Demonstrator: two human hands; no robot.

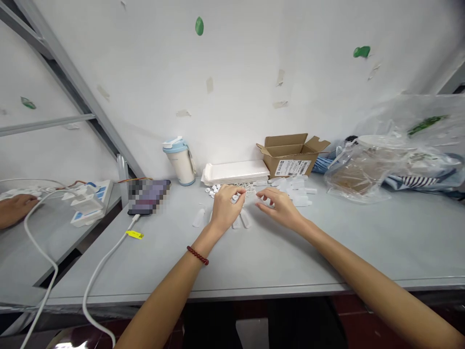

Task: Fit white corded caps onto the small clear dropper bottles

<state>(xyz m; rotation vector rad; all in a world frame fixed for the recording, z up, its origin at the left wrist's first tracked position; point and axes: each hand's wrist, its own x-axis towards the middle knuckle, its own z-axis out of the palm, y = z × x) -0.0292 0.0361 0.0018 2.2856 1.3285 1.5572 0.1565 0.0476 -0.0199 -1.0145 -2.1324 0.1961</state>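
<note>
My left hand [227, 206], a dark red bead bracelet on its wrist, is curled with thumb and forefinger around a small white cap [235, 197]. To its right, my right hand [279, 206] has bent fingers with the thumb apart, and nothing shows between them. Small translucent plastic pieces [246, 219] lie below and between the hands; another translucent piece [198, 218] rests left of my left hand. Behind the left hand is a heap of white caps [214, 190]. Small whitish rings [250, 187] lie between the hands. A pile of translucent plastic pieces [296, 184] sits behind the right hand.
White flat trays [236, 170] are stacked against the wall beside an open cardboard box [290, 157]. A tumbler [181, 162] and a phone [148, 196] on a cable stand left. Plastic bags [359, 174] fill the right. Another person's hand [18, 209] rests near power strips [90, 206].
</note>
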